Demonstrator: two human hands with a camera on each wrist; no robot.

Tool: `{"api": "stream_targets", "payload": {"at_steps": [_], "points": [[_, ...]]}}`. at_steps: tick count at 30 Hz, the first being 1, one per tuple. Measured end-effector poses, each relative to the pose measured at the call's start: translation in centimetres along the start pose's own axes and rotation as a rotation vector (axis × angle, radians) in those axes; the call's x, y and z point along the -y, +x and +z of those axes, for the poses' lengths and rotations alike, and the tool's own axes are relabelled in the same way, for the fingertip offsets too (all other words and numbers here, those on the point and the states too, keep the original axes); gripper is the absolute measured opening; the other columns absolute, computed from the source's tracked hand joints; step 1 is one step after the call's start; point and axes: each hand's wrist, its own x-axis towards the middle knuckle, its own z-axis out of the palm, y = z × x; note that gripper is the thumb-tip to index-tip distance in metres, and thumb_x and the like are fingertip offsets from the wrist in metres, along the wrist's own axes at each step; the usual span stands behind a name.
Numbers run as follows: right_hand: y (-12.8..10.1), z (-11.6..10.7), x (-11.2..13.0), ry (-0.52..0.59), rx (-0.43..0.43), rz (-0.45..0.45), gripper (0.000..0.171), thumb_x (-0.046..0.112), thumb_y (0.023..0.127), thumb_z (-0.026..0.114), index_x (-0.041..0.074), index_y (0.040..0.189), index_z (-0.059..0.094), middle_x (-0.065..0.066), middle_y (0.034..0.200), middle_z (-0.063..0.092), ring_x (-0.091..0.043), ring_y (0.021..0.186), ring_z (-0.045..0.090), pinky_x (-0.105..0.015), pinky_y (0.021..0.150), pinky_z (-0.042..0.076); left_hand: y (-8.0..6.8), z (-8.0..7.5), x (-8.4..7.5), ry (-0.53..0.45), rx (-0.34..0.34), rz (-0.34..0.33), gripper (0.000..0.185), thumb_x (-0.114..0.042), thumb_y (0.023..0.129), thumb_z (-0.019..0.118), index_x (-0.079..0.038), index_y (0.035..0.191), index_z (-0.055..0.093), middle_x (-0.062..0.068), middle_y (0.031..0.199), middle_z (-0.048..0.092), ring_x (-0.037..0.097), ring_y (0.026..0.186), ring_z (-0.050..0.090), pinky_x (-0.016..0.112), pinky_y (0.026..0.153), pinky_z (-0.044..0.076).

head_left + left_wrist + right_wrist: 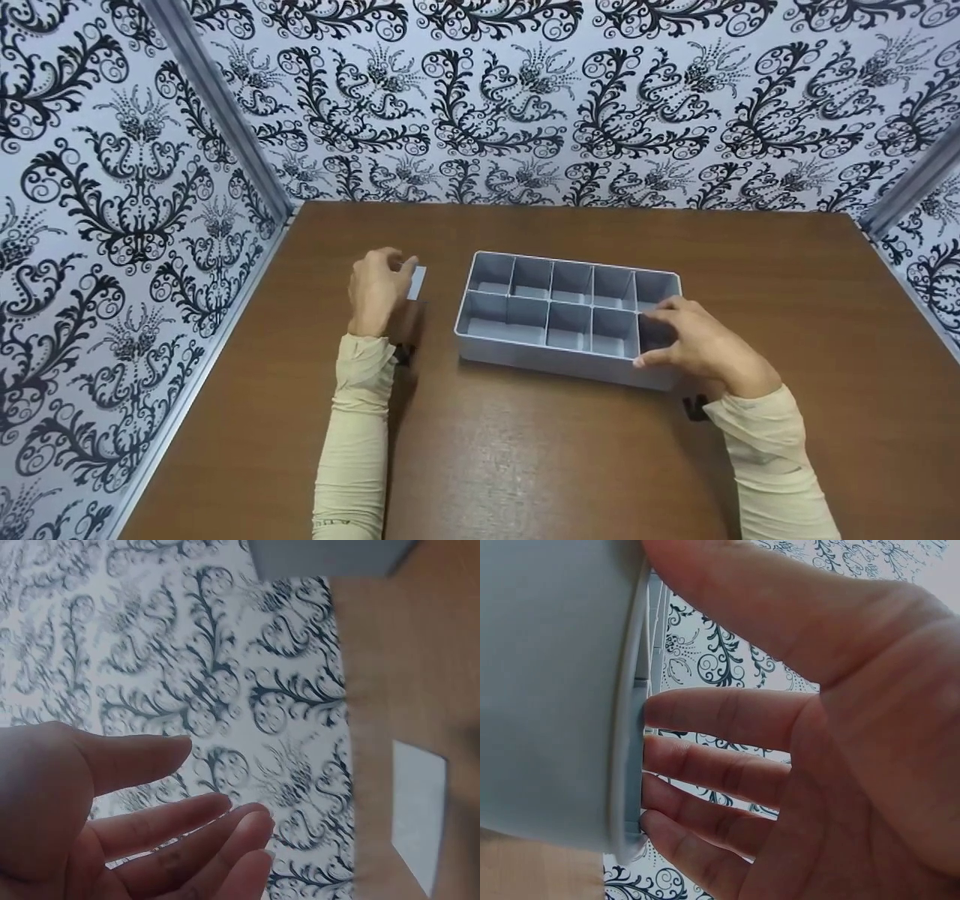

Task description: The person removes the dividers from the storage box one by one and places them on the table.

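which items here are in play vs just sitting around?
In play:
- grey divided tray, right hand gripping its right end
- small grey flat piece on the table, by the left hand

Just there:
- brown table
- patterned walls

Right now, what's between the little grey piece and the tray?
Only bare brown table lies between the small grey piece and the grey tray, as the head view shows.

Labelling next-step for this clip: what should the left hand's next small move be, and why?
Probably close the left hand on the small grey divider piece: its fingers are straight and hold nothing, the piece lies on the table at its fingertips, and the right hand already grips the grey tray at its end.
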Motion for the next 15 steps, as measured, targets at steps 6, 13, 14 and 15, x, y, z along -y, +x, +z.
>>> {"api": "stream_targets", "payload": {"at_steps": [6, 13, 14, 15], "points": [[0.0, 0.1, -0.1, 0.001, 0.009, 0.008, 0.080, 0.036, 0.074, 0.085, -0.012, 0.131, 0.054, -0.031, 0.130, 0.048, -0.051, 0.123, 0.043, -0.060, 0.105, 0.035, -0.8, 0.1, -1.1, -0.024, -0.009, 0.055, 0.028, -0.033, 0.091, 0.069, -0.010, 0.106, 0.075, 0.005, 0.096, 0.076, 0.028, 0.090, 0.071, 0.048, 0.077, 0.051], [0.0, 0.1, -0.1, 0.007, 0.005, 0.007, 0.079, 0.035, 0.075, 0.085, -0.013, 0.130, 0.054, -0.031, 0.130, 0.048, -0.051, 0.123, 0.043, -0.061, 0.105, 0.035, -1.9, 0.1, -2.9, -0.024, 0.008, 0.125, 0.023, -0.028, 0.090, 0.072, -0.009, 0.103, 0.076, 0.005, 0.093, 0.076, 0.027, 0.087, 0.071, 0.046, 0.076, 0.052], [0.0, 0.1, -0.1, 0.007, 0.003, 0.004, 0.079, 0.034, 0.075, 0.085, -0.013, 0.130, 0.054, -0.031, 0.129, 0.048, -0.051, 0.123, 0.043, -0.061, 0.105, 0.035, -2.1, 0.1, -3.2, -0.020, 0.007, 0.139, 0.023, -0.027, 0.090, 0.072, -0.009, 0.103, 0.076, 0.005, 0.093, 0.076, 0.027, 0.087, 0.071, 0.046, 0.076, 0.052], [-0.1, 0.1, -0.1, 0.008, 0.002, 0.003, 0.079, 0.034, 0.075, 0.085, -0.013, 0.130, 0.054, -0.031, 0.129, 0.048, -0.051, 0.123, 0.043, -0.061, 0.105, 0.035, -2.3, 0.2, -3.6, -0.015, 0.005, 0.156, 0.022, -0.026, 0.089, 0.073, -0.008, 0.102, 0.076, 0.005, 0.092, 0.076, 0.026, 0.086, 0.071, 0.045, 0.076, 0.053]]}}
